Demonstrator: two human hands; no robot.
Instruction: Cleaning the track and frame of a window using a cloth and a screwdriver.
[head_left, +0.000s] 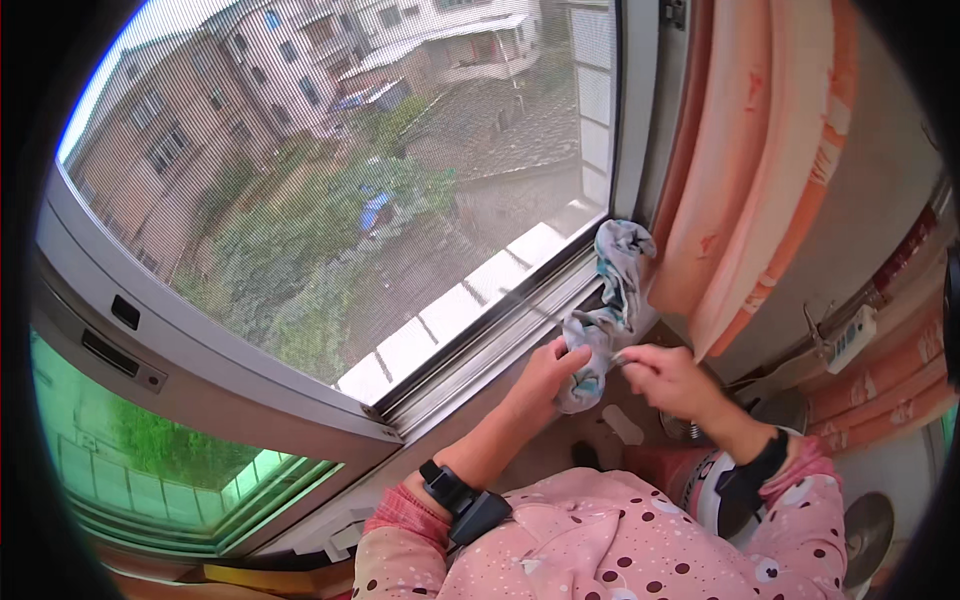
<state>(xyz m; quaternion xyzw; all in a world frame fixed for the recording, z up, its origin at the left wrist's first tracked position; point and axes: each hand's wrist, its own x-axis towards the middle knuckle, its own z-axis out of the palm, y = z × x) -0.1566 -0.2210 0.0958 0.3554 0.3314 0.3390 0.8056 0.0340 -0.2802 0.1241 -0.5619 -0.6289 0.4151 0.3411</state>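
My left hand (541, 379) grips the lower end of a twisted grey-white cloth (621, 274) with teal patches. The cloth's upper part rests over the window sill beside the curtain. Close by on the right, my right hand (671, 381) has its fingers closed on a small thin end of something at the cloth's edge. A thin, blurred rod (536, 306) sticks out past the cloth's other side, over the metal window track (491, 341). Whether the rod and the end in my right hand are one piece is hidden by the cloth.
A framed insect screen (390, 195) stands in the window, with a green-tinted pane (172, 457) at left. An orange curtain (739, 180) hangs at right. Below it are a white power strip (851, 341) and a bucket (701, 484). A fan-like round object (868, 536) is at lower right.
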